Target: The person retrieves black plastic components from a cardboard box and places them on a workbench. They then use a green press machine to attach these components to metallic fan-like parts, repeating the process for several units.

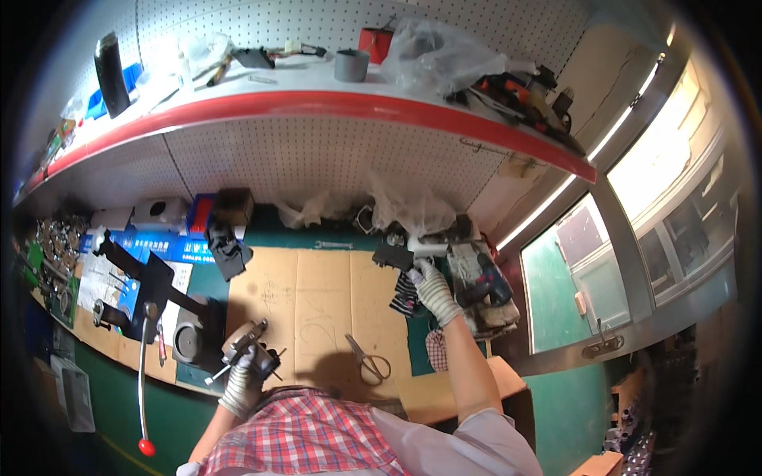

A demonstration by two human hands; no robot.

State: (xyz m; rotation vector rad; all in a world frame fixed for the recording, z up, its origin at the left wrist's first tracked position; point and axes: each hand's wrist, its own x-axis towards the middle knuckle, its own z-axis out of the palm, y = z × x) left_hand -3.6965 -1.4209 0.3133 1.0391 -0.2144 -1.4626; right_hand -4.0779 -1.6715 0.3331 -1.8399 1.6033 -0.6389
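My left hand (241, 386), in a striped white work glove, is closed around a round metal part with rods sticking out (244, 339). The part is over the cardboard's near left corner, close to my body. My right hand (436, 292), gloved alike, is stretched to the back right of the bench. Its fingers look bent together beside a dark block-shaped thing (393, 255); what they grip is too small to make out. A striped dark cloth (405, 297) lies just left of that hand. Scissors (367, 361) rest on the cardboard sheet (313, 293) between my hands.
At the left stands a dark lever press (155, 289) with a red-knobbed handle (145, 447). A wrench (333, 245) lies behind the cardboard. Plastic bags (409, 208) and rags (480, 289) crowd the back right. A red-edged shelf (317, 103) overhangs the bench; a window (563, 270) is at the right.
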